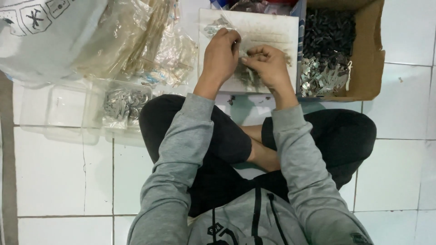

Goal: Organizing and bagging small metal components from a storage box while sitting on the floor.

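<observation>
I see my left hand (221,54) bent at the wrist over the white tray (272,31), fingers curled, pinching small metal pieces (247,75); my right hand (270,66) meets it, fingertips narrow on the same pieces. Far left lies a pale printed bag (41,31), then crumpled clear plastic bags (150,41); right stands a brown cardboard box (370,54).

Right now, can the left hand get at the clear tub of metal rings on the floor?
Probably yes. The clear tub sits open-topped beside the left knee, nothing over it. The left hand is busy with small metal pieces on the white board, so it would have to let go first.
</observation>
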